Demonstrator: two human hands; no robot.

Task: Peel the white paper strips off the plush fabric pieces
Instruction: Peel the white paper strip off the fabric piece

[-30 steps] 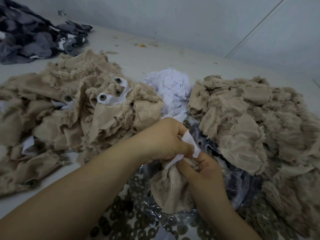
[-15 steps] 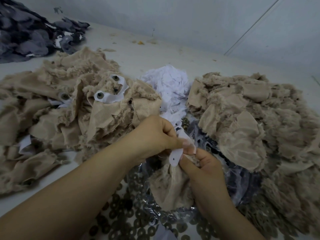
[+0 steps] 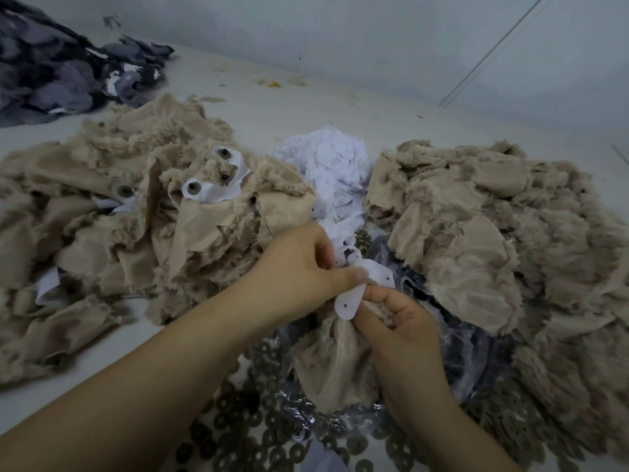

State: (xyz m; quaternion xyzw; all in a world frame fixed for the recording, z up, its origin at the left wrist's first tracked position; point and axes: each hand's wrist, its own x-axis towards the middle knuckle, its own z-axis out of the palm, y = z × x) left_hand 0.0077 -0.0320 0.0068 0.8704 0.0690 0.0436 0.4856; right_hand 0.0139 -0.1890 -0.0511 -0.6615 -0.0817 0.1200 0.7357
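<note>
Pinching paper strip (image 3: 350, 299), both hands.

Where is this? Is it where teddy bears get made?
Probably a toy-making workshop. Heaps of tan plush fabric pieces, some with plastic eyes, cover the table, beside a pile of peeled white paper strips and loose washers.

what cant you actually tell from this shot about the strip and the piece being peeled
Head view only:
- How much of the white paper strip is still stuck to the plush piece: the join lies under the left hand and right hand.
- The left grip on the strip: fingertips tucked behind the thumb.
- The plush piece's lower edge: lost among the clear plastic bag.
- Whether the beige pile still holds strips: folds hide them.
</note>
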